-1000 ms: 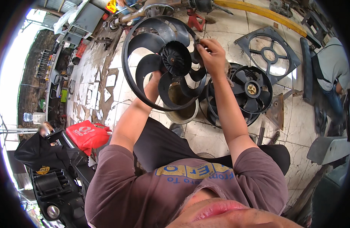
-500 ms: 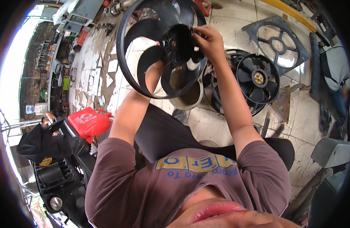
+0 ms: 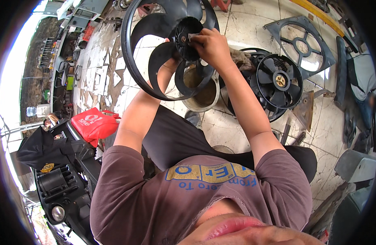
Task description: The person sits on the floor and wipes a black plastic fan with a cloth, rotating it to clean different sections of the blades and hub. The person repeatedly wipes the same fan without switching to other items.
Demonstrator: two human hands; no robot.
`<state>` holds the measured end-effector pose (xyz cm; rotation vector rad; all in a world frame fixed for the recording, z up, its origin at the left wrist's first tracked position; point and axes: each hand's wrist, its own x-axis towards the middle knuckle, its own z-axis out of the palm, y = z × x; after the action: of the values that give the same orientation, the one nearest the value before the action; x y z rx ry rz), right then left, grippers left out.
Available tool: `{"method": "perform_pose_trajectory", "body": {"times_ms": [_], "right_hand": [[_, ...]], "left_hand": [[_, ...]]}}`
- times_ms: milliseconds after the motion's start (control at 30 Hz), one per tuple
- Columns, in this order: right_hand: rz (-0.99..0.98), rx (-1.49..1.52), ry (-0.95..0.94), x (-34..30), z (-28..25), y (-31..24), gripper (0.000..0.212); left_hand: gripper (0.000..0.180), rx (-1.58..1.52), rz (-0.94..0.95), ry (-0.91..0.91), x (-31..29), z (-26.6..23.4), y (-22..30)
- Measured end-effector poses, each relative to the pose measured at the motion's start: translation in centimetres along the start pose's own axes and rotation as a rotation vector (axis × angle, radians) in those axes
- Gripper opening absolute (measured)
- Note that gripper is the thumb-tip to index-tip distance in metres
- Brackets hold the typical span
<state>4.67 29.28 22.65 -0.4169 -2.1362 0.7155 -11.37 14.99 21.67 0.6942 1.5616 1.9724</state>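
A large black ringed cooling fan (image 3: 154,30) with curved blades is held up in front of me, tilted. My left hand (image 3: 168,63) grips it from behind, near the hub; the blades hide most of its fingers. At the fan's hub (image 3: 182,39), my right hand (image 3: 211,47) is closed, its fingertips pinching a small greyish scrap against the hub face. Whether that scrap is cloth or abrasive paper I cannot tell. Below the fan stands a round container (image 3: 214,96), partly hidden by the blades, with something brownish inside.
Right of my forearm are black fan assemblies (image 3: 269,100) with a crumpled cloth (image 3: 241,59) beside them. Farther right lies a square black fan shroud (image 3: 327,61). A red bag (image 3: 94,127) and a motorbike (image 3: 59,183) are at left. Another person's clothed leg (image 3: 361,98) shows at right.
The fan has shifted slightly left and turned, so its hub faces me more. My right hand has moved left and down from the hub's edge to the hub's face.
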Motion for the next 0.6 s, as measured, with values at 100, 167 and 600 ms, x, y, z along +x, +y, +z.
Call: {"method": "perform_pose_trajectory", "body": {"times_ms": [100,167,600], "right_hand": [[-0.006,-0.104,-0.027,-0.25,0.15,-0.64,0.011],[0.012,-0.111,-0.015,-0.43,0.42,-0.87,0.012],[0.045,0.012,-0.035,0.03,0.68,-1.00,0.009]], "left_hand": [[0.045,0.000,0.004,0.004,-0.15,0.14,-0.49],[0.045,0.002,0.005,0.009,-0.20,0.15,-0.65],[0.045,0.010,0.007,0.015,0.08,-0.39,-0.38]]}}
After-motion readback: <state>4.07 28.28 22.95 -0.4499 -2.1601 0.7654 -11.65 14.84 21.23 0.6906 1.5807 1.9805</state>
